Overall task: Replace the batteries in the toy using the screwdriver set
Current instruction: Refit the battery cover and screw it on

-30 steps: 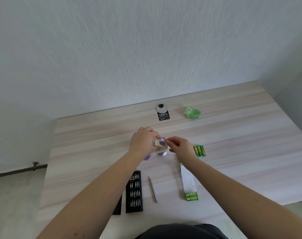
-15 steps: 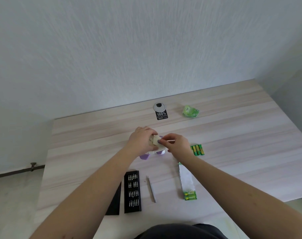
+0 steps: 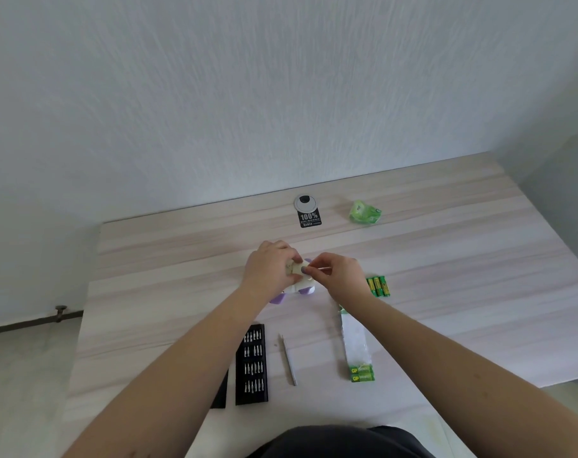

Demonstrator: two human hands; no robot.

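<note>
A small white and purple toy (image 3: 301, 285) sits near the middle of the wooden table (image 3: 446, 259). My left hand (image 3: 269, 269) grips it from the left. My right hand (image 3: 339, 276) pinches a small flat white piece (image 3: 319, 268) at the top of the toy; what the piece is cannot be told. Three loose green batteries (image 3: 378, 286) lie just right of my right hand. A thin silver screwdriver (image 3: 288, 360) lies nearer to me, beside the black bit tray (image 3: 252, 368) of the screwdriver set.
A torn battery pack (image 3: 357, 350) with two green batteries at its near end lies right of the screwdriver. A crumpled green wrapper (image 3: 364, 212) and a round grey cable grommet (image 3: 307, 203) with a black label sit at the back. The wall rises behind the table.
My right hand's pinch at the toy's top has shifted slightly, and a thin white piece now shows between its fingers. The view has tilted a little.
</note>
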